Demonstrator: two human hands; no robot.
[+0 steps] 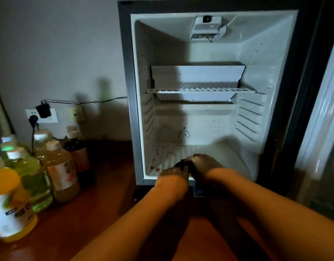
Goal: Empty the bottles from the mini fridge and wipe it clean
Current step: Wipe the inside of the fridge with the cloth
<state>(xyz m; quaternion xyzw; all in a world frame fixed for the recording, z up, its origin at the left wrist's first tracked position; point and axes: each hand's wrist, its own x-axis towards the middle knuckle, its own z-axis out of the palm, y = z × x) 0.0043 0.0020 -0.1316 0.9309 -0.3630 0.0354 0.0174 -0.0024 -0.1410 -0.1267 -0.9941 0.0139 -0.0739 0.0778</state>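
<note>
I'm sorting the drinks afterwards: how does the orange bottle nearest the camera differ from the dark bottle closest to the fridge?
The orange bottle holds bright orange liquid; the dark bottle holds near-black liquid. The orange bottle has a white label with dark lettering, the dark bottle a reddish one. The orange bottle stands at the front left edge of the view, the dark bottle at the back of the group. Both stand upright on the wooden surface, outside the fridge.

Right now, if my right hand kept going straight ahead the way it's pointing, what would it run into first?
Probably the fridge's back wall. The right hand sits low at the fridge's front edge, pointing inward over the ribbed floor, and nothing visible stands between. Depth is hard to judge.
</note>
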